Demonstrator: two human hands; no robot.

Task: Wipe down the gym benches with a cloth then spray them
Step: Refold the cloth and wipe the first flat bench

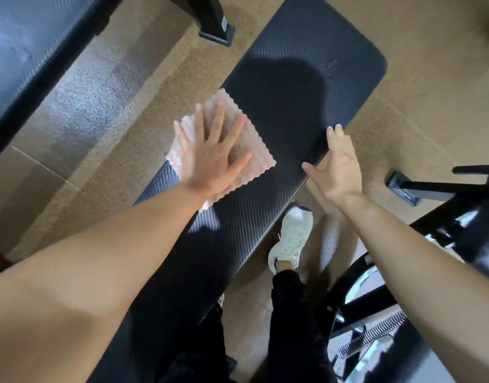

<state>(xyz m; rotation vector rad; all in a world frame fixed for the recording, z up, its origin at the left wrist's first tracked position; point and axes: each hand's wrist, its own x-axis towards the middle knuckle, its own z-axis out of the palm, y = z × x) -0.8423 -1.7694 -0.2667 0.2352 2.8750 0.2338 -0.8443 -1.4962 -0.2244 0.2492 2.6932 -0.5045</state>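
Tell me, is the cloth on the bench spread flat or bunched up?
Spread flat. The cloth lies as a flat rectangle on the bench pad, wavy edges visible, under the open left hand.

black ribbed bench (293,87), pink-and-white wavy cloth (254,150), white shoe (291,239)

Cloth (224,139) lies on bench (307,78), shoe (291,239) beside it.

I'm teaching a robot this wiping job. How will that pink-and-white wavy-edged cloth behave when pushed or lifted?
The pink-and-white wavy-edged cloth looks thin and lies flat under the left hand, so it is probably light and floppy when lifted. Part overhangs the black padded bench, so a sideways push might slide it off.
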